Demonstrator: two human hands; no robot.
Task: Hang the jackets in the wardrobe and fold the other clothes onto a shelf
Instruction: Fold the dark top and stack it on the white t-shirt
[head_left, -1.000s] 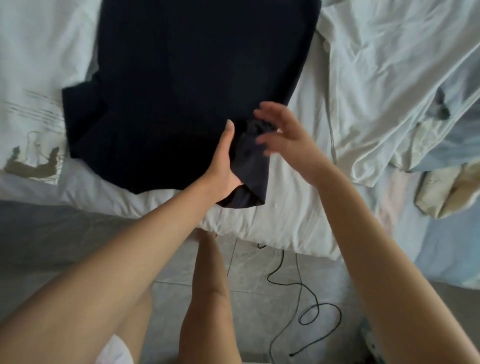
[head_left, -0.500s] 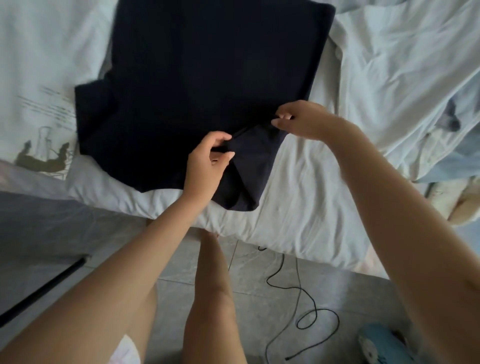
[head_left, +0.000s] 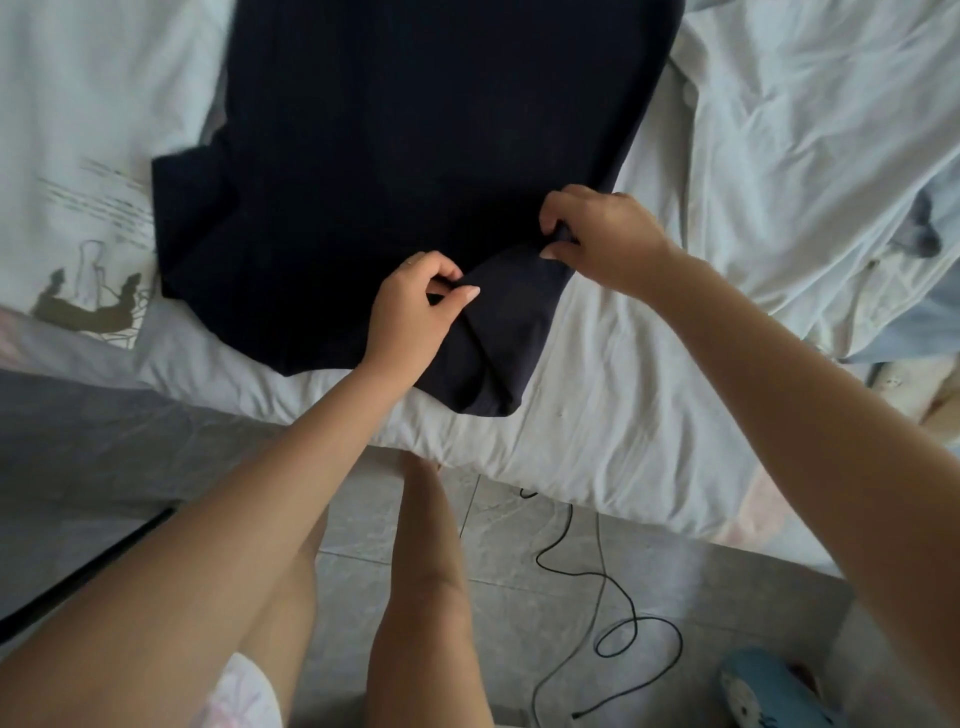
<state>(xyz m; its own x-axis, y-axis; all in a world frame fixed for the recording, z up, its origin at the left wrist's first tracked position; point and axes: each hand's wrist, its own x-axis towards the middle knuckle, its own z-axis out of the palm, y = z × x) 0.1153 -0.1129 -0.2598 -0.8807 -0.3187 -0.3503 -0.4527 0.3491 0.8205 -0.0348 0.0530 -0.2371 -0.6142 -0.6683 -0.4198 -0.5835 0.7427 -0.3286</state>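
Our left grip (head_left: 415, 306) and right grip (head_left: 597, 234) both pinch the dark shirt (head_left: 415, 130) on the bed (head_left: 623, 395). We think the folding is barely started.

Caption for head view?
Left hand and right hand pinch a flap of the dark navy cloth garment on a pale bed sheet.

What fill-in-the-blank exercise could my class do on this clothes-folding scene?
1. The navy T-shirt lies spread on the ____.
2. The left hand and the right hand both pinch its ____.
3. A black cable lies on the tiled ____.
Missing words: bed; sleeve; floor.
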